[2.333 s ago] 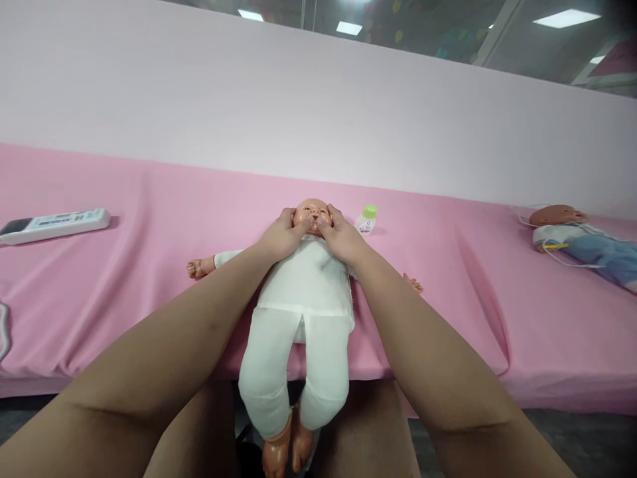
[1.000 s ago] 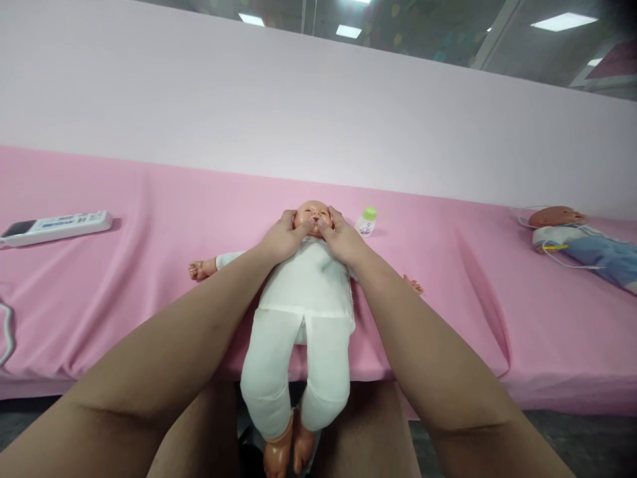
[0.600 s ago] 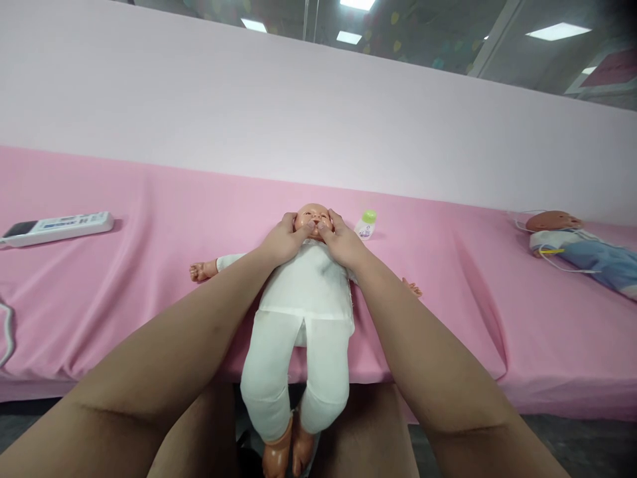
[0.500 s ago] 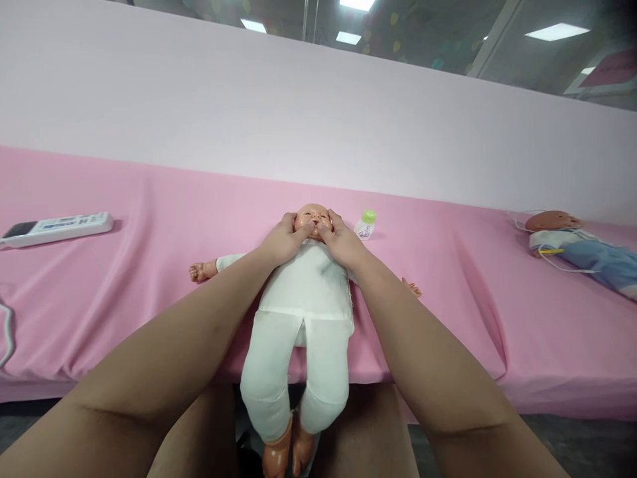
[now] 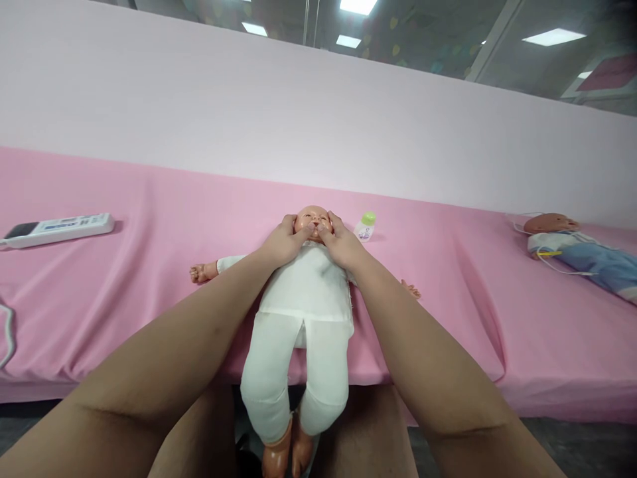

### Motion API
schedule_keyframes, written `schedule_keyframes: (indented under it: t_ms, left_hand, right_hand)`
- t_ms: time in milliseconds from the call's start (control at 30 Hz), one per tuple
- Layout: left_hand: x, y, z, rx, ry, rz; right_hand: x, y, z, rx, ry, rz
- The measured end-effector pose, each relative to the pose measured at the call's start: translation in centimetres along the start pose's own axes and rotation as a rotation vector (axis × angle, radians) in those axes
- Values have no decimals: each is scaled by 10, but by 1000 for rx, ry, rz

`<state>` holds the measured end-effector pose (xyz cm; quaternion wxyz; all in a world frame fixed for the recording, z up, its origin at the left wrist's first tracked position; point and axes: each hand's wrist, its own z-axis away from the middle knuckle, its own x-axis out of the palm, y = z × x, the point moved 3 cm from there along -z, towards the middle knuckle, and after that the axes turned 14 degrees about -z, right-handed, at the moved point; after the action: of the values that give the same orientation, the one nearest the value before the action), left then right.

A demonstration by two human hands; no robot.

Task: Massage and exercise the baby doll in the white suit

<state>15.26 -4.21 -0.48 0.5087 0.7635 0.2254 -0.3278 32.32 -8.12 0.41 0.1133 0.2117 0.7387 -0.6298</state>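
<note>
A baby doll (image 5: 309, 282) with a white cloth body lies on its back on the pink-covered table, its feet hanging over the front edge toward me. My left hand (image 5: 285, 243) cups one side of the doll's head, its thumb on the cheek beside the mouth. On the other side my right hand (image 5: 344, 241) mirrors it, thumb near the mouth and fingers around the side of the head. Both thumbs almost meet at the doll's mouth. Just right of my right hand stands a small white bottle (image 5: 365, 228) with a green cap.
A white handheld device (image 5: 60, 230) with a dark screen lies at the left, a white cable (image 5: 8, 335) nearer the front. Far right, a second doll (image 5: 592, 249) in blue clothes has thin tubing around it. A pale wall (image 5: 298, 106) rises behind the pink cover (image 5: 164, 219).
</note>
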Motion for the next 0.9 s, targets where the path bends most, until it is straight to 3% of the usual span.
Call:
schedule_keyframes:
  t_ms: [900]
  left_hand:
    - [-4, 7, 4, -26, -7, 9]
  right_hand:
    - [0, 0, 0, -4, 3, -9]
